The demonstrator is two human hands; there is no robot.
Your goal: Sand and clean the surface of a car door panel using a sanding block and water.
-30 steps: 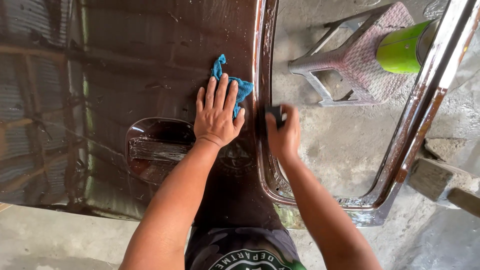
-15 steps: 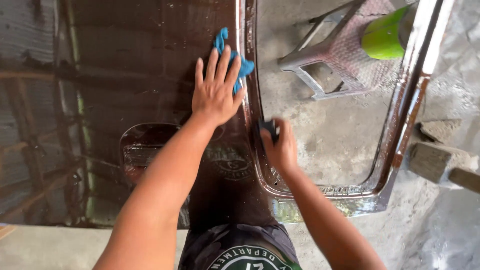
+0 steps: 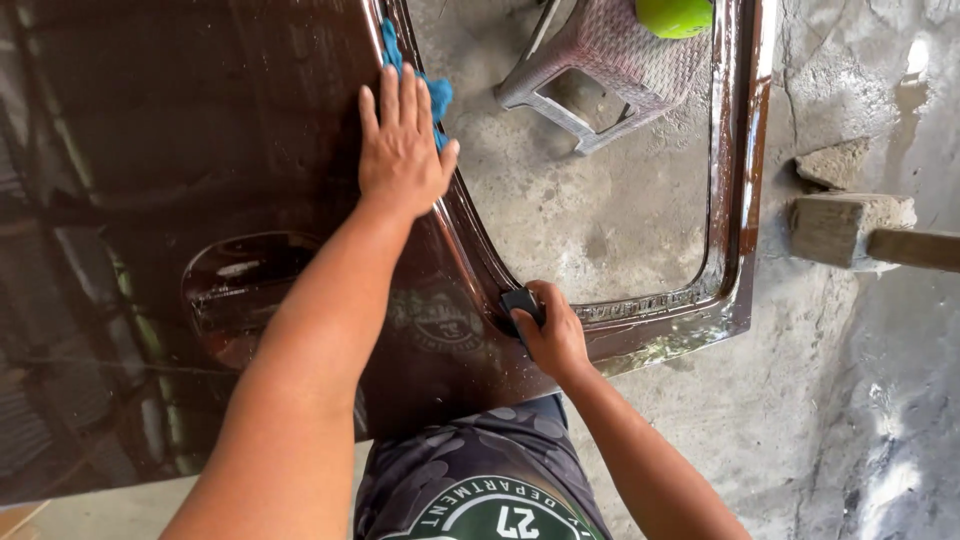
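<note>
A glossy dark brown car door point(image 3: 200, 150) lies flat before me, its empty window frame point(image 3: 735, 200) on the right. My left hand point(image 3: 400, 145) presses flat on a blue cloth point(image 3: 437, 95) at the panel's edge by the window opening. My right hand point(image 3: 550, 330) grips a small black block point(image 3: 520, 300) against the inner corner of the window frame. A recessed handle pocket point(image 3: 240, 290) sits left of my left forearm.
Through the window opening I see a grey concrete floor, a woven plastic stool point(image 3: 610, 60) and a green round object point(image 3: 675, 15) on it. Stone blocks point(image 3: 850, 225) and a wooden piece point(image 3: 920, 248) lie to the right.
My left hand has slid the blue cloth further along the panel edge, away from me. My right hand with the black block stays on the frame's corner; the view has shifted left.
</note>
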